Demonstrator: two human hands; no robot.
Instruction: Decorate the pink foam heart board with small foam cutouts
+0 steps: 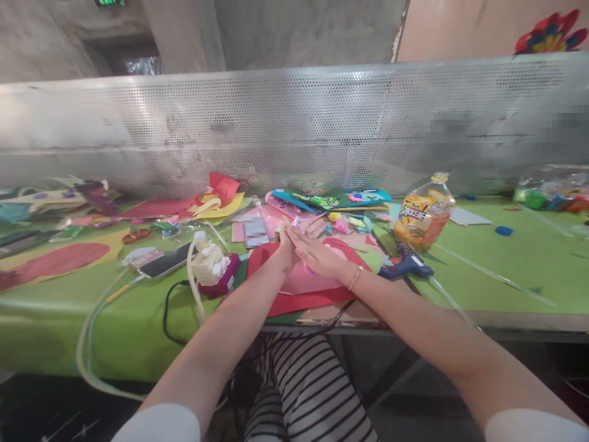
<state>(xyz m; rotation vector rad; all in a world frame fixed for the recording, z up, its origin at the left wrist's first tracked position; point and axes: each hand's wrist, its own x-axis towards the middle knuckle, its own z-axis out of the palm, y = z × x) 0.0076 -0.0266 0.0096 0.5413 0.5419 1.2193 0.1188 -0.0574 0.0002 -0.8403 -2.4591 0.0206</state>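
Both of my hands meet over the pink sheet (299, 282), which lies on red sheets (285, 304) near the table's front edge. My left hand (286, 245) is nearly edge-on, and what its fingers hold, if anything, is hidden. My right hand (317, 253) slants across toward it with its fingers stretched out, touching the left. Something small and shiny shows at the fingertips, too small to name. Just beyond the hands lie a printed card (256, 232) and coloured paper pieces. To the right of the sheets rests a dark blue glue gun (405, 264).
A bottle of orange drink (424, 212) stands right of centre. On the left are a power adapter (209, 264), a phone (168, 260), red scissors (137, 236) and looping cables. Behind the green table (488, 264) rises a perforated metal panel (285, 135).
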